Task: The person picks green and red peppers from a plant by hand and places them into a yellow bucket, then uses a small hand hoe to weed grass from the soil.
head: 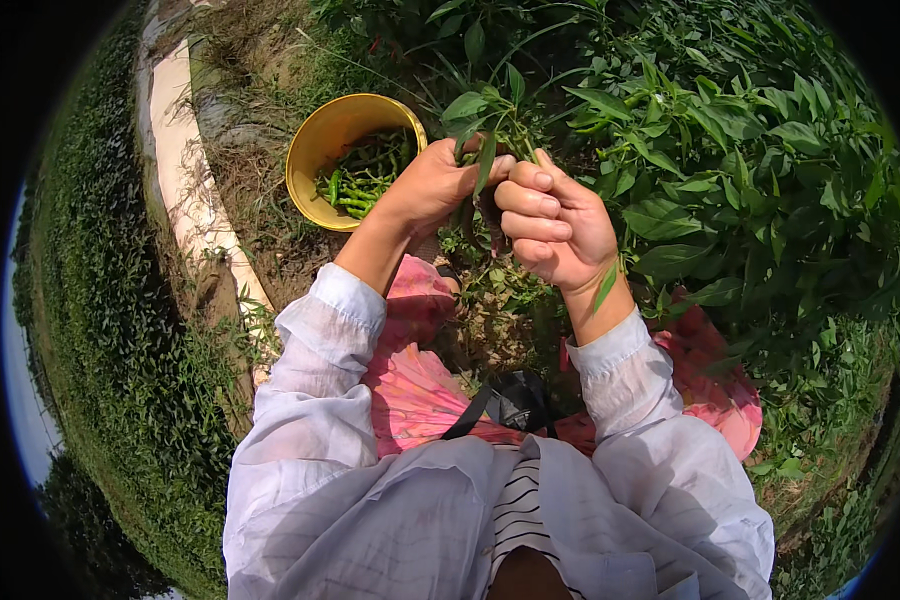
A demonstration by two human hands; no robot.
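Note:
A leafy pepper-plant sprig rises between my two hands. My right hand is closed around its stem, with the curled fingers facing me. From the other side, my left hand grips in among the leaves, its thumb reaching across to the right fingers. Leaves hide the left fingertips, and what lies beneath them in shadow is unclear. Just left of my left wrist stands a yellow bucket, partly filled with green chili peppers.
Dense pepper plants crowd the right side, close to my right hand. A pale strip runs along the ground beyond the bucket, with another green crop row farther left. My knees in pink patterned fabric flank a black bag.

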